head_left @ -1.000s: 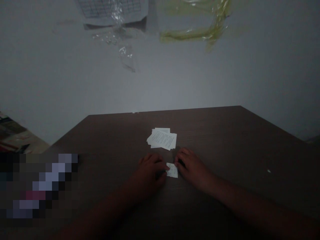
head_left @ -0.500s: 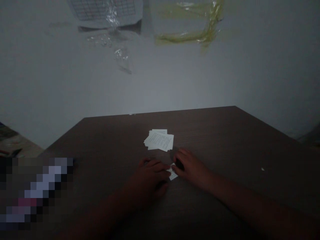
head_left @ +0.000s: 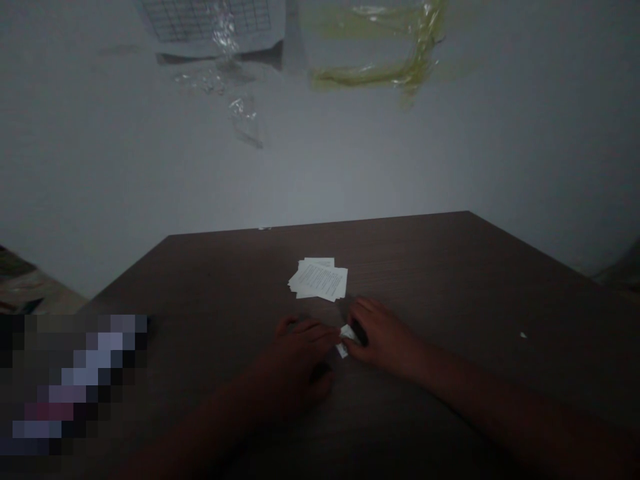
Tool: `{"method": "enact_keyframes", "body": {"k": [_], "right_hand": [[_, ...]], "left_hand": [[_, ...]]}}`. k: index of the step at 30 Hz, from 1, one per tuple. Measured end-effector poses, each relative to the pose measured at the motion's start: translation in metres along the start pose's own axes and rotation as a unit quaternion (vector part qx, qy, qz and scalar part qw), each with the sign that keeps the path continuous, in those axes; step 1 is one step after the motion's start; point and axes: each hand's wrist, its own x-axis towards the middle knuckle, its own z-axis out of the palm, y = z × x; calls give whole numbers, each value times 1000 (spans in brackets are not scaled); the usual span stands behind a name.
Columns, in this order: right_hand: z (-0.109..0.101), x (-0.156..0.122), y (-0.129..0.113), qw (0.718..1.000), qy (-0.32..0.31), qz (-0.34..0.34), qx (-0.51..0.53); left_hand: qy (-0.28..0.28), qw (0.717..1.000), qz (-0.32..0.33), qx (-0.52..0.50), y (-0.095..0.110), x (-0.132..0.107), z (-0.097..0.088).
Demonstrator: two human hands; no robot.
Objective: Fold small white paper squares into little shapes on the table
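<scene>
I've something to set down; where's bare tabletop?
Tabletop is bare between paper stack and right edge, beyond the right hand, and between stack and far-left corner. Crowded: around a small paper, between that hand and the left hand.

Slip (head_left: 343,351) partly hidden by the left hand (head_left: 305,345) and the right hand (head_left: 377,332), its marks indistinct; in the pile (head_left: 321,280), the lower sheets are largely covered by the top one, whose print is too small to read. The upper edge cuts off the grid sheet (head_left: 187,23) and yellow tape (head_left: 365,76), the lower edge the counter (head_left: 425,257). The pixelated patch (head_left: 93,367) is undecipherable; the speck (head_left: 523,335) is too small to identify.
</scene>
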Motion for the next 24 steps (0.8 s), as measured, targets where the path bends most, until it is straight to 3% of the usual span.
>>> {"method": "enact_keyframes", "body": {"k": [11,18,24], "right_hand": [[2,-7,-10,1000,-17,2,-20],[-1,-3,7,998,9,4,70],[4,3,12,998,35,14,58]], "left_hand": [[8,1000,-26,7,-1,-7,-1],[-25,999,4,43,4,-2,-5],[-46,998,-16,43,6,-1,-5]]}}
